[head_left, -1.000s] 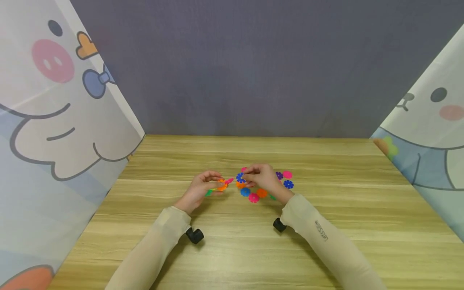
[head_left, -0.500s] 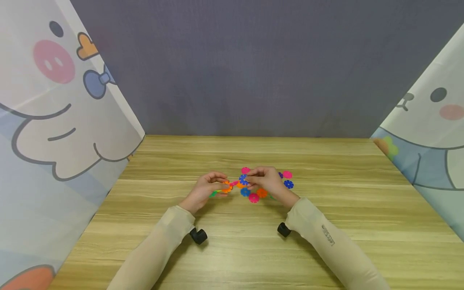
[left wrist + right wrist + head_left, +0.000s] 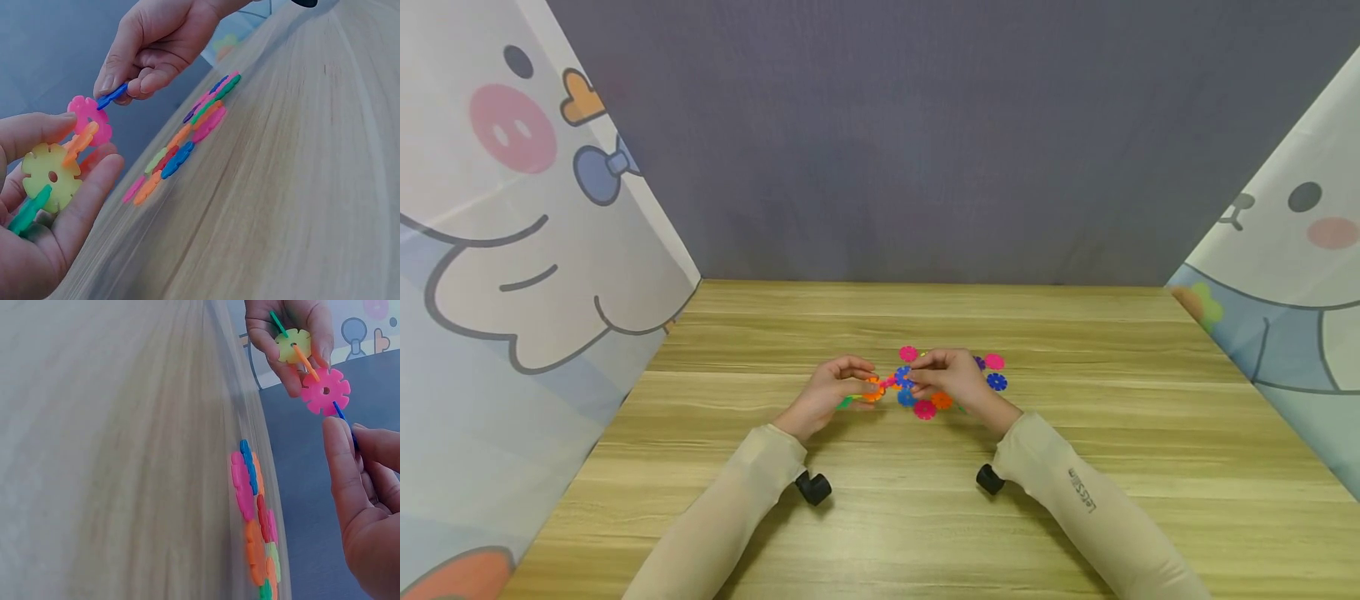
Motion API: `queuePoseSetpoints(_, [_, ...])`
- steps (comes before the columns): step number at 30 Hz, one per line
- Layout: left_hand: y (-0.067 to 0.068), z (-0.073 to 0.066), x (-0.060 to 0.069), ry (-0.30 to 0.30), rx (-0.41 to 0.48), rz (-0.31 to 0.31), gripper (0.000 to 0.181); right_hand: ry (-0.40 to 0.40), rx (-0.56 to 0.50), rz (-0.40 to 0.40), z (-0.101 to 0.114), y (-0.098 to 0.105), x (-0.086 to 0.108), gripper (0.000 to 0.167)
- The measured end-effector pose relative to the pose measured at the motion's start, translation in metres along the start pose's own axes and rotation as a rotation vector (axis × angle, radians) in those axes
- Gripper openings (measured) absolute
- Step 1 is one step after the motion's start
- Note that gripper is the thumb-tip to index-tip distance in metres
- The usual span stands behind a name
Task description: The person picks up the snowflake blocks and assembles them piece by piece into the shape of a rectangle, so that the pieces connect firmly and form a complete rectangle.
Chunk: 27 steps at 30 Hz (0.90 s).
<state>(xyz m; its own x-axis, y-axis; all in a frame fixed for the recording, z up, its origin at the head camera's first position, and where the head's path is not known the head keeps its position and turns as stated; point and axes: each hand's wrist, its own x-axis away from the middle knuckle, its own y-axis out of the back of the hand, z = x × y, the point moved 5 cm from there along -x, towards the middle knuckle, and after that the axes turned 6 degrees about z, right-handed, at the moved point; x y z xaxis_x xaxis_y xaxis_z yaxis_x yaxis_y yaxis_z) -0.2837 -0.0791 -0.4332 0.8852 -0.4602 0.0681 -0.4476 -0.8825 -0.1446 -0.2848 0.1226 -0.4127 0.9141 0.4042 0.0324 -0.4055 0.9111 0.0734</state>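
Observation:
My left hand point(image 3: 827, 396) holds a short chain of notched plastic snowflake discs. In the left wrist view the chain runs from a green disc point(image 3: 28, 212) through a yellow disc point(image 3: 40, 160) and an orange disc point(image 3: 80, 145) to a pink disc point(image 3: 81, 111) at its free end. Between thumb and forefinger my right hand point(image 3: 962, 383) pinches a blue disc point(image 3: 112, 95). The blue disc meets the pink disc's rim edge-on, crosswise to it; how deep it sits in a notch I cannot tell. Both hands are raised above the table.
Several loose discs lie flat on the wooden table point(image 3: 895, 517) beneath and beyond my right hand, among them a pink disc point(image 3: 925, 409), an orange disc point(image 3: 942, 401) and a dark blue disc point(image 3: 997, 382). A grey panel point(image 3: 925, 142) stands behind the table.
My hands have come together: the left moved right with the chain, and the right shifted slightly down and right with the blue disc. The pink end disc and the blue disc now meet.

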Motion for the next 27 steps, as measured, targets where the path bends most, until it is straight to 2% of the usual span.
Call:
queuePoseSetpoints(7, [-0.001,-0.001,0.0,0.017,-0.03,0.012,0.044,-0.001,-0.011,-0.012,-0.001,-0.002,0.001,0.017])
queuePoseSetpoints(14, [0.0,-0.004,0.0,0.005,-0.072,-0.011,0.047,0.024,-0.027,-0.022,-0.001,-0.004,0.003,0.017])
queuePoseSetpoints(21, [-0.002,-0.007,0.002,-0.002,-0.092,-0.009,0.046,0.047,0.012,-0.036,0.002,-0.007,0.003,0.012])
queuePoseSetpoints(27, [-0.002,-0.01,0.003,0.006,-0.113,-0.011,0.044,0.035,0.03,-0.062,0.005,-0.009,0.002,0.011])
